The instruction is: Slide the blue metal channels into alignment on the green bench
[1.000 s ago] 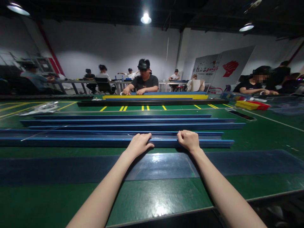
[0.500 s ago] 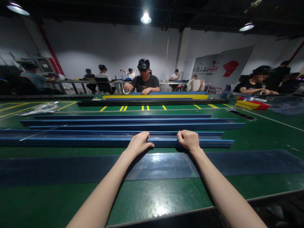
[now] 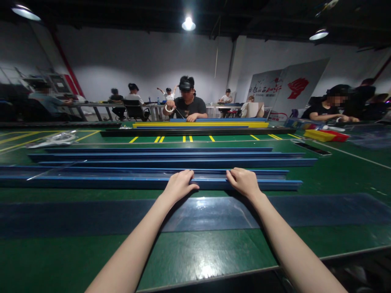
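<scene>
A long blue plastic channel (image 3: 212, 184) with raised edges lies crosswise in front of me. My left hand (image 3: 179, 185) is closed on its near wall, thumb on the front side and fingers over the edge. Farther right, my right hand (image 3: 244, 181) curls its fingers over the same channel; its thumb is partly hidden. A transparent film seems to lie inside the channel. Between the channel and me, a flat clear plastic strip (image 3: 210, 213) is stretched across the table under my forearms.
More blue channels (image 3: 137, 156) lie just beyond. Behind them are a black rail (image 3: 214, 131) and a yellow one (image 3: 232, 125). A phone (image 3: 313, 147) and a yellow-red tray (image 3: 325, 135) are at right, a bagged coil (image 3: 61, 137) at left. A co-worker (image 3: 189, 106) sits opposite.
My right hand has loosened a little and its fingers have shifted slightly left along the channel. My left hand keeps its place. The co-worker opposite has raised a hand with a white ring-shaped roll.
</scene>
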`<state>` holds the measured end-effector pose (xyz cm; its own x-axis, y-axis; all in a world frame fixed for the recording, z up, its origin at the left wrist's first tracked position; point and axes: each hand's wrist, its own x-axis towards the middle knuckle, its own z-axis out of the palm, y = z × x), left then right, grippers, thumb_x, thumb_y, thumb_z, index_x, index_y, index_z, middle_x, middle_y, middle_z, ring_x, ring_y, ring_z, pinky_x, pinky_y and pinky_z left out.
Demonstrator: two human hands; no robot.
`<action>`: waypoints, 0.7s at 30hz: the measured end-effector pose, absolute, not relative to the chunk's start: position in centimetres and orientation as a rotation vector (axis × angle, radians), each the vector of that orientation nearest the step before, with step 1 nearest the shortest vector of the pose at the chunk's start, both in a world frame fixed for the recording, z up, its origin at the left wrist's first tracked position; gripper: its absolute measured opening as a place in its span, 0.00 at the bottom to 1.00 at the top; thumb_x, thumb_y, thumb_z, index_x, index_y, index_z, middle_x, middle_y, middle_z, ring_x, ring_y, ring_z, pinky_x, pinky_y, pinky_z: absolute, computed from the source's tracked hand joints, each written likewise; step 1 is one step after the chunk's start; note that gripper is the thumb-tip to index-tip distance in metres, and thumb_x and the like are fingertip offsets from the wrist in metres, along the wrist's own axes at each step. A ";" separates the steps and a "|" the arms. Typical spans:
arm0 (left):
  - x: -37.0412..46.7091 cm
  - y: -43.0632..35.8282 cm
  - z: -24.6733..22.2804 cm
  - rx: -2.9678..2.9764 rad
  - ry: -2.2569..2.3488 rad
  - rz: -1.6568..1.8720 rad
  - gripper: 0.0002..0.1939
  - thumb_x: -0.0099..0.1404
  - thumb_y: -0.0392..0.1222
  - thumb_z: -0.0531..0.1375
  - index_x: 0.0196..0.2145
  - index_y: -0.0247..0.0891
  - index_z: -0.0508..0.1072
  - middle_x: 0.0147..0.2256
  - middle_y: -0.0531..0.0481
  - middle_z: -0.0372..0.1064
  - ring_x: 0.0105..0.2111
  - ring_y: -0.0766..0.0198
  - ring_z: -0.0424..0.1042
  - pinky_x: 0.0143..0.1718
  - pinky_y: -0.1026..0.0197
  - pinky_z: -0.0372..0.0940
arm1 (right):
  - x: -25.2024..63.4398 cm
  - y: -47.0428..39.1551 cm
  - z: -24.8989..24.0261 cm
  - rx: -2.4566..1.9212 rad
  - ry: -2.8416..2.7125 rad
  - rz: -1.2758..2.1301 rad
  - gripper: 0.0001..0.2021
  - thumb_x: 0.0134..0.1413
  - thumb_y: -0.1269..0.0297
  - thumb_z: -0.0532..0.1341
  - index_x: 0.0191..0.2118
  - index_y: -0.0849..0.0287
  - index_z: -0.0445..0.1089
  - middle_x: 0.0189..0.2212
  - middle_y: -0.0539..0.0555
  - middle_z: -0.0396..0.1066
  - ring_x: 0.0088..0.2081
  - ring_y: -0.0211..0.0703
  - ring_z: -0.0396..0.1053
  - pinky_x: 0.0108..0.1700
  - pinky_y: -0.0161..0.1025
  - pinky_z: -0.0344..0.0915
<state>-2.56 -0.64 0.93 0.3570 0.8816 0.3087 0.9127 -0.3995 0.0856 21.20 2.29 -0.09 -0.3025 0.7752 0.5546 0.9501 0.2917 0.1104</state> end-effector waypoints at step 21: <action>-2.2 -1.0 0.8 -2.413 -1.576 -0.345 0.15 0.58 0.52 0.55 0.35 0.38 0.64 0.36 0.49 0.68 0.38 0.59 0.67 0.35 0.62 0.59 | 19.4 1.6 0.9 -1.281 -2.467 -0.473 0.20 0.53 0.49 0.50 0.24 0.60 0.67 0.25 0.54 0.69 0.28 0.38 0.64 0.26 0.35 0.44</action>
<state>-2.16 -1.02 0.81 0.3911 0.8616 0.3235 0.9179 -0.3906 -0.0694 19.39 1.60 0.86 -0.5464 0.7213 0.4257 0.8276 0.5429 0.1424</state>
